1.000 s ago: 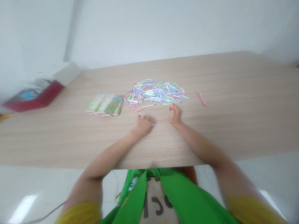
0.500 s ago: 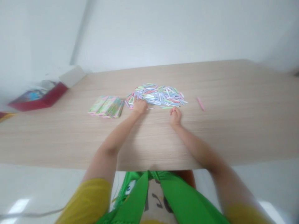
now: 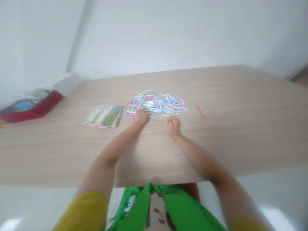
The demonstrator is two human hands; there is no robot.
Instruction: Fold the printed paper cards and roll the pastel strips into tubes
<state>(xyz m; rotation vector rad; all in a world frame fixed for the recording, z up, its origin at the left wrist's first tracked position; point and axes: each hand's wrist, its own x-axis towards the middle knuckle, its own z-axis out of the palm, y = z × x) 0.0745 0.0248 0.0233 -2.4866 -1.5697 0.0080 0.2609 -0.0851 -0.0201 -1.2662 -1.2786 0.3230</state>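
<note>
Head cam: L hand [image 3: 141, 117] on paper strips [image 3: 156, 103], R hand [image 3: 173, 125] curled nearby, apart.

Wooden table [image 3: 240, 144]: pile of paper strips [image 3: 156, 103] mid-table | stacked paper sheets [image 3: 102, 116] just left of it | lone strip [image 3: 201, 110] to its right (set apart) | box [image 3: 31, 110] at far left

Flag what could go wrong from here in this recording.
The left hand presses at the near edge of the pile of coloured paper strips, so a careless move might scatter them. The loose pink strip lies apart on the wooden table and could be overlooked. The stack of printed paper sheets sits close beside the pile, so strips might get mixed in.
</note>
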